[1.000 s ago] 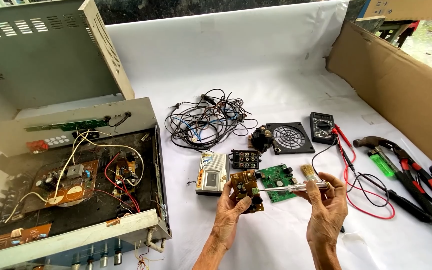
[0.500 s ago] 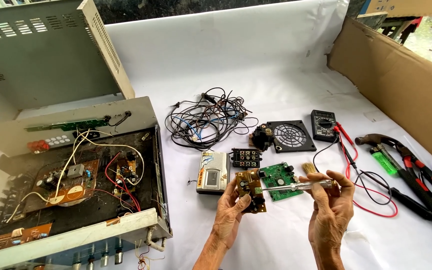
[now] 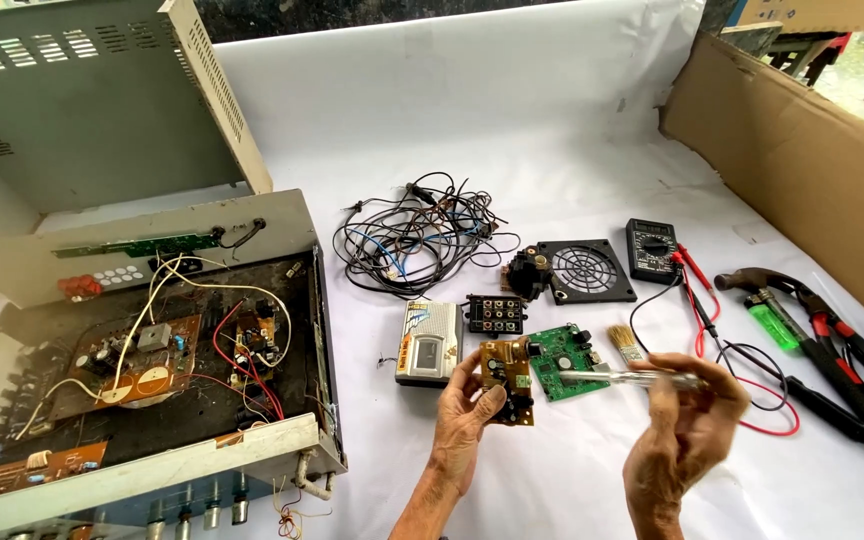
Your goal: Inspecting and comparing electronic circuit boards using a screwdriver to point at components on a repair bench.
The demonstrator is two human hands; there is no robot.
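Note:
My left hand (image 3: 464,418) holds a small brown circuit board (image 3: 508,378) upright, low in the middle of the view. My right hand (image 3: 682,432) grips a slim screwdriver (image 3: 624,377) with a clear handle; its shaft lies level and its tip points left toward the brown board. A green circuit board (image 3: 564,362) lies on the white sheet right behind the two. A small paintbrush (image 3: 626,343) rests just behind my right hand.
An opened amplifier chassis (image 3: 152,350) with boards and wires fills the left, its lid (image 3: 82,100) leaning behind. Tangled cables (image 3: 417,235), a small silver radio (image 3: 428,343), a black connector block (image 3: 493,314), fan grille (image 3: 584,270), multimeter (image 3: 651,249), hammer (image 3: 752,280), pliers (image 3: 842,345), green lighter (image 3: 774,322) and cardboard wall (image 3: 802,160) surround.
My right hand with the screwdriver has drifted slightly right and lower. The left hand keeps the brown board in about the same place.

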